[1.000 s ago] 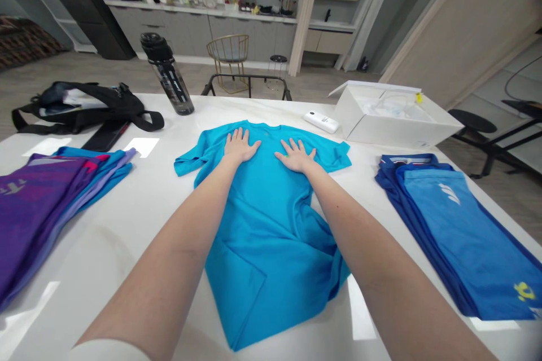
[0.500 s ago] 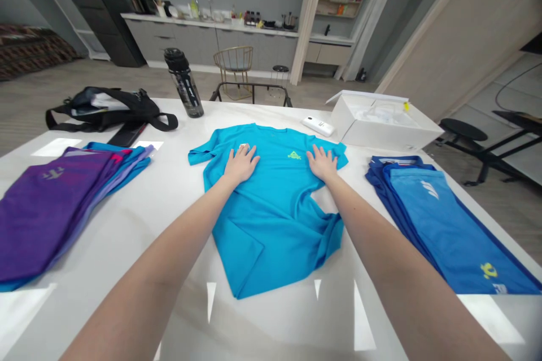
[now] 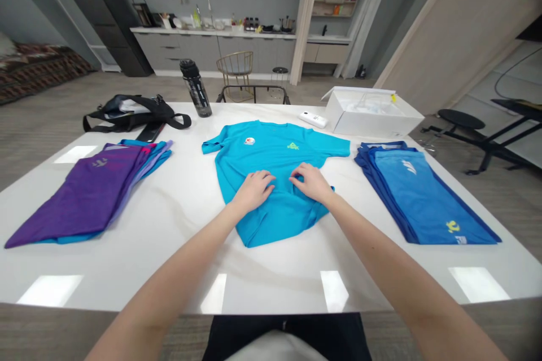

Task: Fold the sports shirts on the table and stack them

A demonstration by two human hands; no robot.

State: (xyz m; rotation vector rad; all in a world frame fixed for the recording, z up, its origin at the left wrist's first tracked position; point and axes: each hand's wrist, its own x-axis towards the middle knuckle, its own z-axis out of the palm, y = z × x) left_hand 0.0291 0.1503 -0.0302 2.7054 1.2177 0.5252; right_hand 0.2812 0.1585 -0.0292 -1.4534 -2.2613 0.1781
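Observation:
A turquoise T-shirt (image 3: 271,158) lies front up on the table, with a round badge on one side of the chest and a yellow-green logo on the other. Its upper part is spread out, while the lower part is creased and bunched on the right. My left hand (image 3: 255,189) rests on the middle of the shirt, fingers slightly bent and a little apart, pointing right. Facing it, my right hand (image 3: 312,181) has its thumb and fingers closed on a raised fold of the fabric.
On the white table (image 3: 178,271) lie a stack of purple and blue shirts (image 3: 93,192) at left and blue shirts (image 3: 423,192) at right. Behind are a black bag (image 3: 135,113), phone (image 3: 151,132), bottle (image 3: 197,93), white device (image 3: 313,119) and open white box (image 3: 372,118).
Both hands have come back from the chest toward me and closer together. The badge is now uncovered, and the right sleeve lies straighter. My view has shifted back, showing the table's near edge.

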